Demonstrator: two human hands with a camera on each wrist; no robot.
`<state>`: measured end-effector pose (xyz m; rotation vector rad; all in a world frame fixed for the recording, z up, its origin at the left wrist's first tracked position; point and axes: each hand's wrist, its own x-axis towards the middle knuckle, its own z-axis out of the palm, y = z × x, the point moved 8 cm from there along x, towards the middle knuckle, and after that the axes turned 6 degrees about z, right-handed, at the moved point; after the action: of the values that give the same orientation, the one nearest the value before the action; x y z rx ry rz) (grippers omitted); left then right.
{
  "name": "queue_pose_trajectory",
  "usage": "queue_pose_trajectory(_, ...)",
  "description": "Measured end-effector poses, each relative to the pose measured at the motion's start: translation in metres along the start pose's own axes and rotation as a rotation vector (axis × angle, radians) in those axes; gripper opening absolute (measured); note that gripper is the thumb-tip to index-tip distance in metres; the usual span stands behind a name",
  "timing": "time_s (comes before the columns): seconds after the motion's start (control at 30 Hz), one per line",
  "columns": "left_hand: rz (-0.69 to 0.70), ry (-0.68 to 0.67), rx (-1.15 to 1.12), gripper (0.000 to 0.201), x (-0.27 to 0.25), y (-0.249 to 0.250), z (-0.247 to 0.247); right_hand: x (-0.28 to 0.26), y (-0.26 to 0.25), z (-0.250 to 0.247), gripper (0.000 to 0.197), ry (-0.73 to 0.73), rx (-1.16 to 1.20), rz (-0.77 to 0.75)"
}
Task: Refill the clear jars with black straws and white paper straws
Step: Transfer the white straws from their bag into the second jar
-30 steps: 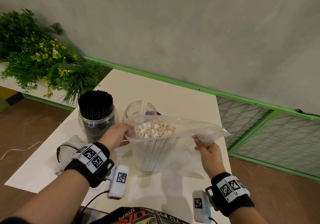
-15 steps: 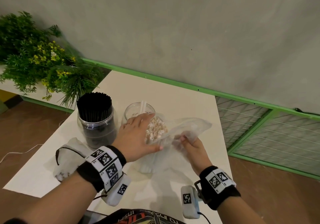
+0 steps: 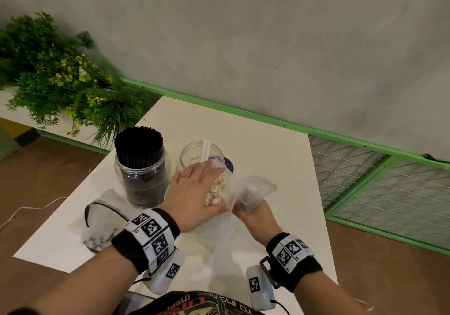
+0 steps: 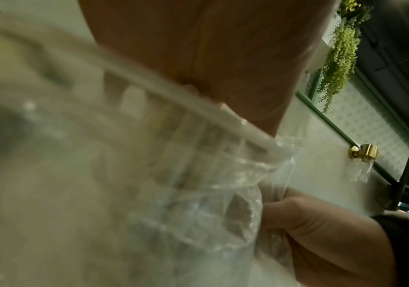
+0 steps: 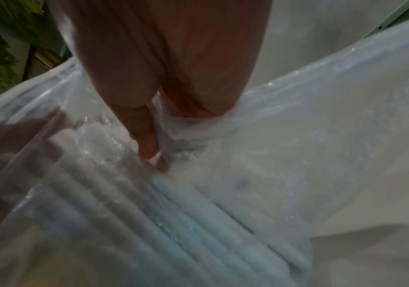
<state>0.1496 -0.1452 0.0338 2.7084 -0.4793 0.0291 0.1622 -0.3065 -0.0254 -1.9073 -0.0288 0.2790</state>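
Note:
My left hand reaches into the mouth of a clear plastic bag. Its fingers and thumb are round the top of the white paper straws standing in the bag on the table. My right hand pinches the bag's crumpled rim just right of the straws; the right wrist view shows these fingers in the plastic above the straws. Behind stands a clear jar with two white straws. Left of it is a clear jar packed with black straws.
An emptied plastic bag lies at the near left of the white table. Green plants stand off the table's left. A green-framed mesh fence runs along the right, close to the table edge.
My left hand moved from the bag's left side into its mouth and over the straw tops. My right hand drew in toward the straws, bunching the bag's rim.

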Motion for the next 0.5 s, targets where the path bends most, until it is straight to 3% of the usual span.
queue_pose_trajectory(0.1,0.034,0.023,0.064,0.084,0.002,0.000,0.002,-0.003,0.000,0.003,0.012,0.006,-0.041,-0.016)
queue_pose_trajectory(0.2,0.122,0.047,0.076,0.062,0.003,0.005,0.003,-0.003,0.006,0.001,0.024,0.019,-0.085,-0.048)
queue_pose_trajectory(0.3,0.234,0.074,0.175,0.040,0.001,0.015,0.007,-0.002,0.012,0.004,0.014,-0.009,-0.099,-0.053)
queue_pose_trajectory(0.43,0.205,0.105,0.080,0.031,0.006,0.009,0.005,-0.001,0.016,0.000,0.010,-0.010,-0.176,-0.022)
queue_pose_trajectory(0.5,0.195,0.133,0.063,0.031,0.008,0.005,0.002,-0.007,0.011,-0.012,0.035,0.019,-0.225,-0.027)
